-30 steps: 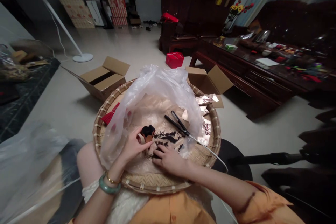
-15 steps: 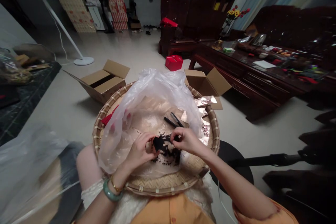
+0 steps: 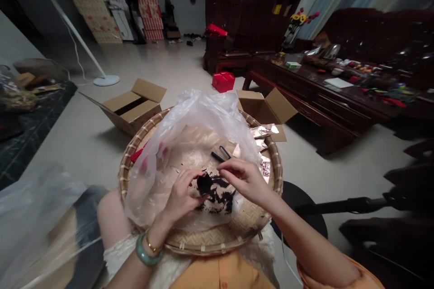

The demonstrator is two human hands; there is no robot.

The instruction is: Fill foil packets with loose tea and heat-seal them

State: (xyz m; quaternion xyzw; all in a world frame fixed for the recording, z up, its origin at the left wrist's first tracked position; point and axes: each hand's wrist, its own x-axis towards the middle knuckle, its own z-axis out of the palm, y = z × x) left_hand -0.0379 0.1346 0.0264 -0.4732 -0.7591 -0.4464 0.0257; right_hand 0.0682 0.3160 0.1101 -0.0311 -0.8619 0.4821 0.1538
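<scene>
Holding a cup (image 3: 204, 185), fill unclear, the left hand (image 3: 183, 193) sits by black bits (image 3: 226, 199) left loose, while the right hand (image 3: 247, 179) shows a narrow grip, contents indiscernible.

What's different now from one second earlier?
The left hand still holds the small dark piece, now slightly farther right and turned so its orange-brown side is hidden. The right hand moved right and away from the body, and now partly hides the black tool; whether it pinches anything is unclear. The woven tray and plastic bag stayed put.
</scene>
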